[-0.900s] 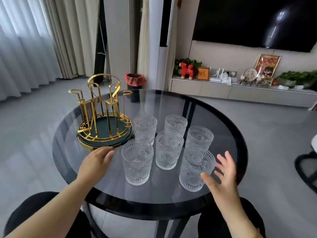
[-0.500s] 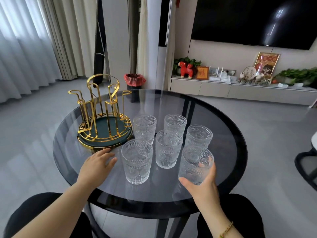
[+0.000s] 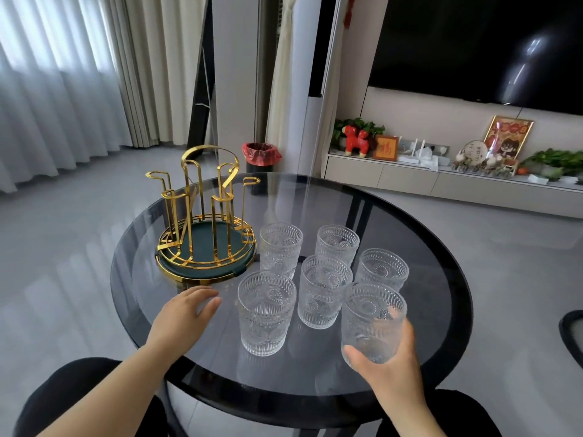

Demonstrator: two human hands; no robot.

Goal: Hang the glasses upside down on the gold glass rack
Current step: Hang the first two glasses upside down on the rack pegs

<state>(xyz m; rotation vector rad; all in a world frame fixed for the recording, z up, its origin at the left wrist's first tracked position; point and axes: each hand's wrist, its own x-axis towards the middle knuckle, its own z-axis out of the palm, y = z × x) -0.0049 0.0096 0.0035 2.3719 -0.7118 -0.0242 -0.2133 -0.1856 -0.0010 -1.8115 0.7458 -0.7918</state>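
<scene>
The gold glass rack (image 3: pixel 205 216) with a dark green round base stands empty at the left of the round glass table (image 3: pixel 441 310). Several clear embossed glasses stand upright to its right, among them a near one (image 3: pixel 266 312), a middle one (image 3: pixel 323 290) and a far one (image 3: pixel 280 247). My right hand (image 3: pixel 389 369) grips the nearest right glass (image 3: pixel 372 320) around its lower part, upright, just above or on the tabletop. Flat on the table lies my left hand (image 3: pixel 186 313), just in front of the rack's base, holding nothing.
A red-lined bin (image 3: pixel 260 156) stands on the floor beyond the table. A low TV cabinet (image 3: pixel 441 181) with ornaments runs along the right wall. Dark chair seats (image 3: pixel 79 395) sit under the table's near edge. Another chair's edge (image 3: pixel 572 329) shows at far right.
My right hand closed around the nearest right glass and drew it slightly toward me. My left hand stayed resting in front of the rack.
</scene>
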